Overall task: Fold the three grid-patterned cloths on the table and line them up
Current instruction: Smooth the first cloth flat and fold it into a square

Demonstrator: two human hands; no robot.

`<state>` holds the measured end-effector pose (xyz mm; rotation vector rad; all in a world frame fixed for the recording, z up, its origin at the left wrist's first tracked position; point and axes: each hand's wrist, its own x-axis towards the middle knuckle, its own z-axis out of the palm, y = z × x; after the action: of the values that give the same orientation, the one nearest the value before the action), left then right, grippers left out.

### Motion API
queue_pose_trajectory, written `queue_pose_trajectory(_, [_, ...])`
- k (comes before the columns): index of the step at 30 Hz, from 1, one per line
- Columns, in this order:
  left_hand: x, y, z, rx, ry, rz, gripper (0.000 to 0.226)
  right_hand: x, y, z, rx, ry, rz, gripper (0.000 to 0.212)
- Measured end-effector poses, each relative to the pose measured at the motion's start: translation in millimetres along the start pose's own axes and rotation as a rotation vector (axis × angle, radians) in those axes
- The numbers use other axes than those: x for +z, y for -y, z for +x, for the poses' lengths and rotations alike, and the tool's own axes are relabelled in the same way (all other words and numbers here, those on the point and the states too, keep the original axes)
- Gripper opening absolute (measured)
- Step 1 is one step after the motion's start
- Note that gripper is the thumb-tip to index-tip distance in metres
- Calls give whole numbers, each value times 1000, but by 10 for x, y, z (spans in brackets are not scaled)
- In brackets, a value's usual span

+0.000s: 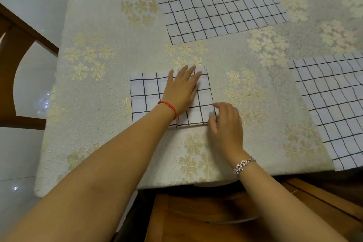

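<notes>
**Forearms over a partly folded grid cloth**

Two bare forearms are seen reaching in from the lower edge of the view, above a wooden chair (196,220) drawn up to the near edge of the table (94,127). A red cord bracelet (171,107) is worn on the left wrist and a beaded bracelet (242,165) on the right. The left hand (179,90) is laid flat, fingers straight, on top of the folded cloth (146,94), which lies near the middle of the table's near side as a compact rectangle with one flap overlapping. The right hand (225,124) is set at that cloth's near right corner with its fingers curled against the edge; whether the edge is pinched or only touched cannot be told. Two further grid-patterned cloths are spread out flat: the far cloth (216,2) lies beyond the hands, and the right-side cloth (332,100) lies at the table's right, its near corner overhanging the table edge. All three cloths lie apart from one another. The table is covered by a cream tablecloth (255,88) patterned with gold flowers.
</notes>
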<state>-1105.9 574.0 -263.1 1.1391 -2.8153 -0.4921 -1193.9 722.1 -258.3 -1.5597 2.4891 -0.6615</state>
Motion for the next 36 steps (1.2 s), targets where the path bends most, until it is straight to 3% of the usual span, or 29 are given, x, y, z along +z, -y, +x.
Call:
queue_pose_trajectory(3, [-94,173,-143,-181,-157,-66,39,-21,34,108,146,91,-35,34])
queue_pose_trajectory(6, [-126,360,-382,-275,-179,-86,33,-27,73,193,233,153,-54,38])
queue_pose_trajectory(11, [-22,487,-719,-144,-121,-87,28,-2,160,306,394,200,68,34])
queue_pose_trajectory(19, [75,427,-905,-88,-53,-36,33,-48,197,372,552,244,317,27])
queue_pose_trajectory(26, [34,392,-915,-125,-57,-108,37,-147,454,369,486,117,353,5])
queue_pose_trajectory(31, [-41,446,-897,-270,-118,-434,28,-217,777,344,330,62,284,7])
queue_pose_trajectory(36, [-203,509,-886,-434,-77,-710,22,-140,1087,296,126,106,144,13])
